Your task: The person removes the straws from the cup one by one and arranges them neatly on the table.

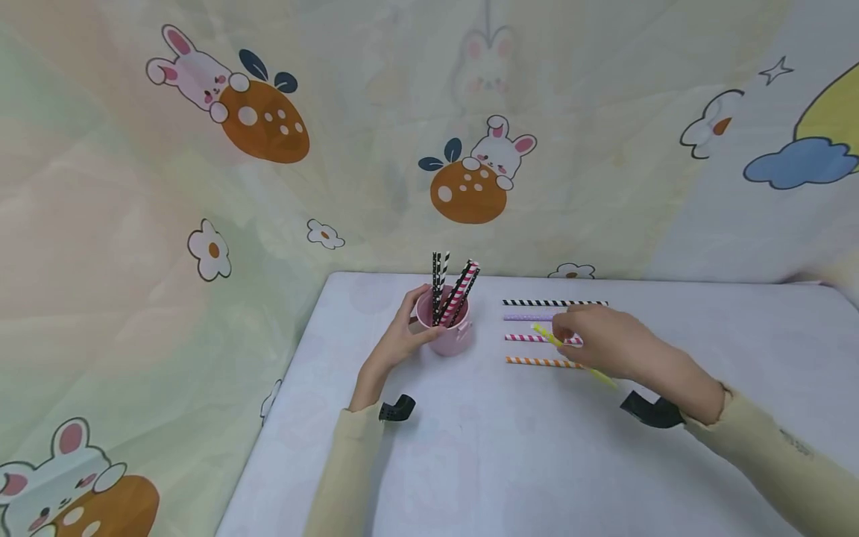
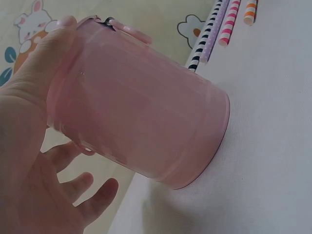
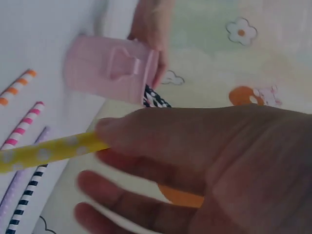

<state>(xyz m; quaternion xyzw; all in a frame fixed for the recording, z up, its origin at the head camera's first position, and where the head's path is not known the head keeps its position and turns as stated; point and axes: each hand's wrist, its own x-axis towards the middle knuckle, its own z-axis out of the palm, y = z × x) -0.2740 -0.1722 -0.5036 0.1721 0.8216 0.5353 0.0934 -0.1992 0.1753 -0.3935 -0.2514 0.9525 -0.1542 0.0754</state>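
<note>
Right hand [image 1: 607, 339] pinches one yellow straw [image 1: 570, 354] between thumb and fingers, lifted just clear of the worktop [image 1: 510, 462]. Left hand [image 1: 403, 335] is curled round the pink cup [image 1: 448, 332], steadying it.

Risks, as I judge them: the grip sits near one end of the yellow straw, so the long free end could swing and scatter the row just below; a nudge to the rim could tip the cup.

Count: four straws in the row under the grip: black-striped [image 1: 553, 303], purple [image 1: 526, 317], pink-striped [image 1: 526, 338], orange-striped [image 1: 540, 362]. About five stand in the cup; exact number unclear.
</note>
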